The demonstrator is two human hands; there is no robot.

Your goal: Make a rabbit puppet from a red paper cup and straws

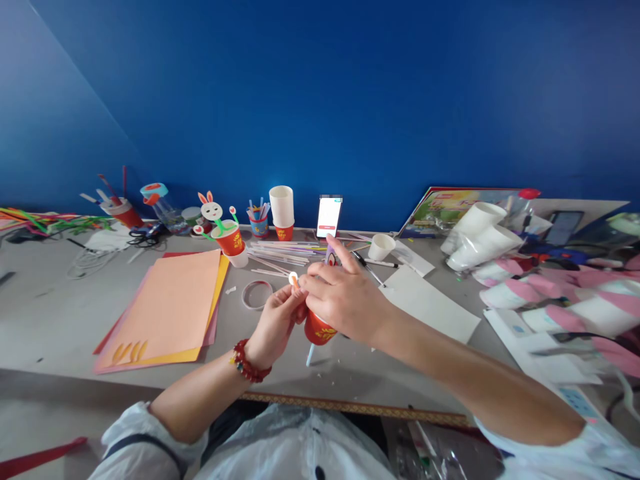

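Note:
My left hand [278, 321] is closed around a red paper cup [318, 329] held above the grey table, with a light blue straw sticking out below it. My right hand [344, 297] lies over the cup's top. Its thumb and fingers pinch a small orange stick with a white round tip [293, 278], and the forefinger points away. A red bead bracelet [246, 362] is on my left wrist.
Orange, yellow and pink paper sheets [173, 308] lie at left, a tape ring [257, 294] beside them. Behind are a bunny cup craft [223, 231], loose straws [285, 253], stacked cups [282, 211], a lit phone [329, 216], a white cup [381, 247], white paper [430, 303]. Cups and packets crowd the right.

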